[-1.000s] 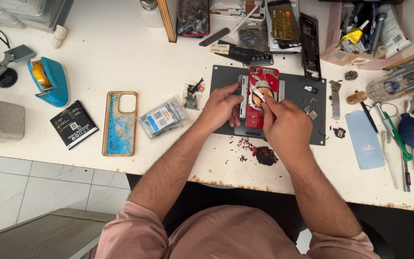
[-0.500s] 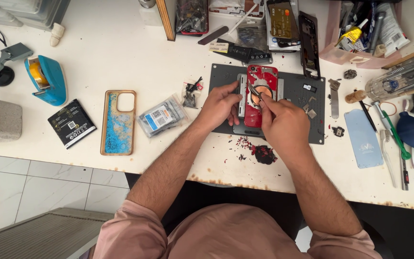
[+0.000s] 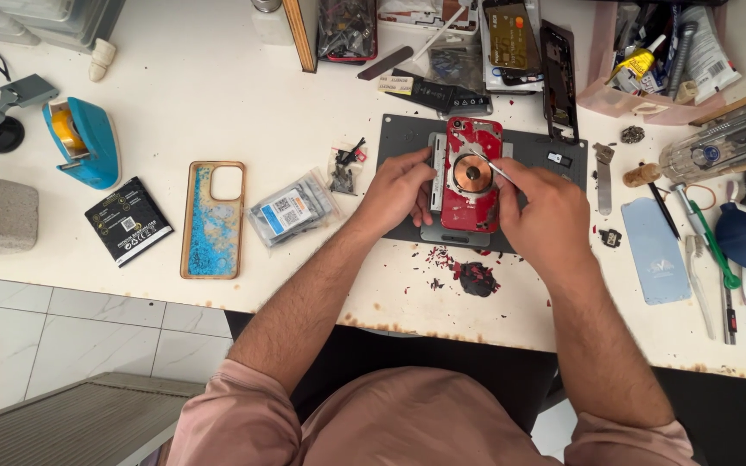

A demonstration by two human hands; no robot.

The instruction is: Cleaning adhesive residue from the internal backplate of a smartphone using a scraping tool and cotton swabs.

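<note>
- Left hand [image 3: 401, 192] is staying curled against the left edge of the red phone back with a copper coil ring [image 3: 471, 174], bracing it on the dark grey mat [image 3: 407, 138] as half a second ago.
- Right hand [image 3: 539, 207], fingers pinched shut on thin metal tweezers [image 3: 496, 167], is working their tip slightly nearer the coil; scraping is continuing, red flakes [image 3: 475, 278] lying on the worktop [image 3: 218, 95].

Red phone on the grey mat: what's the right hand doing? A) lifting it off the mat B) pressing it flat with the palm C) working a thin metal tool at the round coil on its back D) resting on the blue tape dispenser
C: the right hand pinches a thin metal tool whose tip meets the copper coil on the red phone, while the left hand steadies its edge on the grey mat.
</note>
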